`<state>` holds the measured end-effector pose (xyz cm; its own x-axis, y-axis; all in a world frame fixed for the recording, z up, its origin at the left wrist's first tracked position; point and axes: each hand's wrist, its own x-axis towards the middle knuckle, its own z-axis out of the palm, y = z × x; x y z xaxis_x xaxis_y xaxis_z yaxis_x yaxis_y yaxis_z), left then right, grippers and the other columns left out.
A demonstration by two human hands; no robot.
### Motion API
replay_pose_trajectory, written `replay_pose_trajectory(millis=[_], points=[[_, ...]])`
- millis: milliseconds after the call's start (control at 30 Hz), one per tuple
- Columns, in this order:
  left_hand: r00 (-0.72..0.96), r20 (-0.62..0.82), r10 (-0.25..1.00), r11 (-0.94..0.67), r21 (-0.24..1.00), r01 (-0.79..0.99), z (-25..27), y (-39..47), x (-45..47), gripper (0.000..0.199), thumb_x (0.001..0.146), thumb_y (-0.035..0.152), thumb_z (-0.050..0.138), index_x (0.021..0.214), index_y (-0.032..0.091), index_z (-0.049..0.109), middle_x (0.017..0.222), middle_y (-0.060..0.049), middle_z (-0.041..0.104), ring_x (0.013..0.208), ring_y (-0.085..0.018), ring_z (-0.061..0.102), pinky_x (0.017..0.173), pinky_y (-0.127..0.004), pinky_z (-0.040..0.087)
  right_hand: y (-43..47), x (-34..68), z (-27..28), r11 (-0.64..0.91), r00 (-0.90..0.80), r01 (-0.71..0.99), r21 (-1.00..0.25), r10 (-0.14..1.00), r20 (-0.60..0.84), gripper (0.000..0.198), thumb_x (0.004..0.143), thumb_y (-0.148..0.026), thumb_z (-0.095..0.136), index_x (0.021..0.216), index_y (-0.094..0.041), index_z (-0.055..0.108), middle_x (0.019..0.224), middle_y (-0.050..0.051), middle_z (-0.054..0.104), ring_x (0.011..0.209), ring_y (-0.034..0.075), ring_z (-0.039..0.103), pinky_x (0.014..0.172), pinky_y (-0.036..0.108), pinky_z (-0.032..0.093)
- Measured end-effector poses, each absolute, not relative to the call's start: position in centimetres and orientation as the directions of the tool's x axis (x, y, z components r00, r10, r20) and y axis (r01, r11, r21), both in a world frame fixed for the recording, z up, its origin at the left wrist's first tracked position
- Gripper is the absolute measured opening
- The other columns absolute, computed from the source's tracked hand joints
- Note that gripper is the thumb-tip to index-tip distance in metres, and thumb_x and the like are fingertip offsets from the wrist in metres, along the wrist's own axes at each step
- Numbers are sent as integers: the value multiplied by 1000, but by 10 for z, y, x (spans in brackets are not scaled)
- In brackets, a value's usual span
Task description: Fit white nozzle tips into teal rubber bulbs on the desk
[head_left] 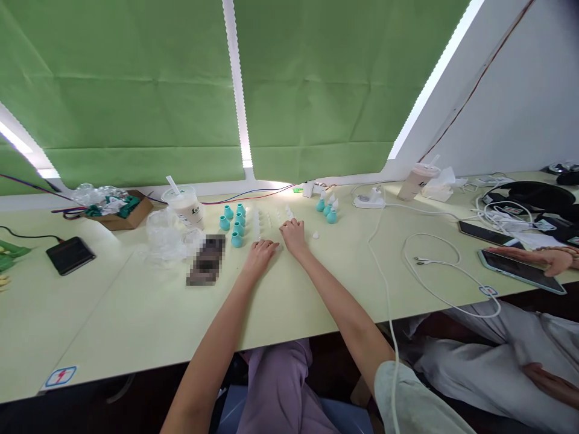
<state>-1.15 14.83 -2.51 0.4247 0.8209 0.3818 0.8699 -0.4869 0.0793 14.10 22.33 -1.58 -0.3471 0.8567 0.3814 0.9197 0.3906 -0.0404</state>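
Note:
My left hand [261,256] rests on the table just below a row of small clear pieces [257,224], its fingers spread and holding nothing I can see. Beside it, my right hand [295,235] has its fingers bent and drawn together near small white tips [289,212]; whatever they may hold is hidden. Left of the rows stand several teal bulb-shaped pieces [236,239] with open necks. To the right is a group of teal bulbs with white pointed tips [332,216]. A single white tip [315,235] lies near my right hand.
A pixelated dark object [205,260], a plastic bag [165,238] and a drink cup [186,208] lie to the left, beyond them a cardboard box [124,217]. Rightward are a power strip [370,200], white cables [434,261] and another person's hand [554,260] on a tablet [515,268].

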Motion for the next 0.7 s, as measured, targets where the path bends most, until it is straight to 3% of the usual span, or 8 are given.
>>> replay_pose_trajectory(millis=[267, 467, 533, 600, 700], points=[[358, 392, 848, -484, 294, 824, -18, 145, -8, 24, 85, 22, 48, 104, 22, 62, 93, -6, 60, 92, -19, 54, 79, -32, 40, 231, 137, -25, 351, -288, 930, -111, 880, 378, 25, 90, -13, 39, 88, -18, 63, 90, 9, 64, 94, 22, 45, 79, 36, 22], [202, 368, 908, -386, 543, 746, -14, 144, -10, 25, 85, 29, 46, 103, 22, 63, 90, -4, 59, 77, -15, 55, 69, -27, 43, 236, 135, -19, 331, -213, 904, -270, 897, 387, 19, 88, -16, 43, 87, -18, 62, 87, 7, 67, 91, 20, 51, 79, 33, 25], [172, 348, 922, -359, 594, 720, -13, 144, -10, 25, 84, 30, 47, 101, 21, 64, 89, -3, 59, 70, -13, 54, 66, -27, 43, 229, 135, -18, 339, -166, 861, -379, 892, 420, 18, 88, -19, 45, 88, -19, 63, 88, 6, 68, 91, 19, 53, 81, 33, 28], [159, 337, 928, -347, 628, 696, -13, 144, -9, 25, 83, 29, 48, 101, 21, 64, 89, -3, 59, 68, -12, 53, 65, -26, 43, 217, 135, -16, 340, -103, 750, -567, 907, 408, 17, 86, -24, 48, 86, -21, 65, 89, 3, 69, 84, 17, 56, 81, 31, 32], [174, 332, 927, -360, 659, 660, -13, 145, -8, 27, 81, 26, 50, 104, 21, 64, 89, -3, 59, 69, -12, 53, 65, -26, 44, 194, 139, -15, 318, -57, 426, -847, 944, 326, 18, 81, -32, 53, 83, -21, 67, 86, 1, 70, 75, 14, 59, 75, 27, 41]])
